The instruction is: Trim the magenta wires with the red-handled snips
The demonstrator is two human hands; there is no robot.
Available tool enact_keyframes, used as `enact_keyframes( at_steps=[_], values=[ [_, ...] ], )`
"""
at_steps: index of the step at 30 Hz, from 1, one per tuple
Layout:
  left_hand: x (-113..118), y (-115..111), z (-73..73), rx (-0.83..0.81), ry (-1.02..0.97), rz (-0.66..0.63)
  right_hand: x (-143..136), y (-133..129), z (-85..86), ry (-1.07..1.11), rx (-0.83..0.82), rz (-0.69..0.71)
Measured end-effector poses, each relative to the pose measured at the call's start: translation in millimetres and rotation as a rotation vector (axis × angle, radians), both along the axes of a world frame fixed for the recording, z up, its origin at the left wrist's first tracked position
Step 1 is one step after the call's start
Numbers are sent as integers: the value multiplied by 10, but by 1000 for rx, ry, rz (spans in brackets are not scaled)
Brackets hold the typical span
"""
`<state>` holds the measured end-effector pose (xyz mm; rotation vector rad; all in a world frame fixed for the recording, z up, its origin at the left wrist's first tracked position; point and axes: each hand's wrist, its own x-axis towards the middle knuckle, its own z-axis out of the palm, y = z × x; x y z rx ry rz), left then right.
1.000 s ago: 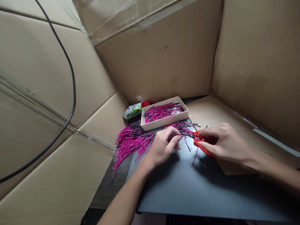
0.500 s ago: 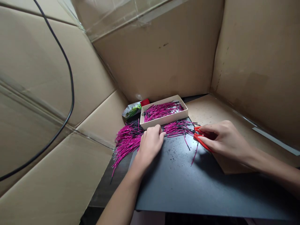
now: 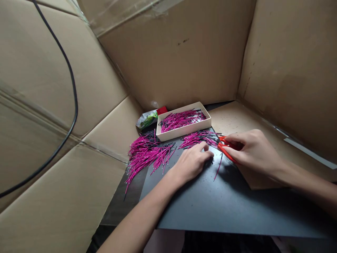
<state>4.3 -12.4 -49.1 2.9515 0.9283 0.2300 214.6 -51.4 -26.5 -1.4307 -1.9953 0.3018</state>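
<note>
Red-handled pliers (image 3: pixel 228 154) are gripped in my right hand (image 3: pixel 254 149), their dark jaws pointing left at the right end of a loose pile of magenta wires (image 3: pixel 196 137) with black ends. My left hand (image 3: pixel 193 160) rests low over the dark work surface, just in front of that pile. Its fingers are curled together; whatever they pinch, if anything, is hidden. One single magenta wire (image 3: pixel 218 169) lies below the pliers. A larger heap of the same wires (image 3: pixel 147 154) spreads out to the left.
Behind the piles stands a cream open box (image 3: pixel 184 133) holding many magenta wires. A green-and-white packet (image 3: pixel 147 119) with a red piece (image 3: pixel 162 110) lies beside it. Cardboard walls (image 3: pixel 168 66) surround the dark surface (image 3: pixel 200 211); a flat cardboard sheet (image 3: pixel 231 117) lies right. A black cable (image 3: pixel 75 95) hangs left.
My left hand has moved right from the wires in front of the box, closer to the pliers. Wires it covered now show at the left heap. My right hand stays nearly in place.
</note>
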Motion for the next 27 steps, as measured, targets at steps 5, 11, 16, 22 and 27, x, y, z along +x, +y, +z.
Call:
enact_keyframes(
  at_steps=[5,11,16,22,27],
  values=[
    [-24,36,-29,60,10,-61,7,20,-3,-12,2,-16],
    [-64,39,16,-158,-469,54,0,4,24,-8,7,-36],
    [-90,32,116,-461,-875,245,-4,-20,45,9,-8,-4],
    [-78,12,131,-578,-1003,233,2,-15,55,18,7,54],
    [-78,-5,120,-564,-977,212,-4,-17,47,32,16,112]
  ],
)
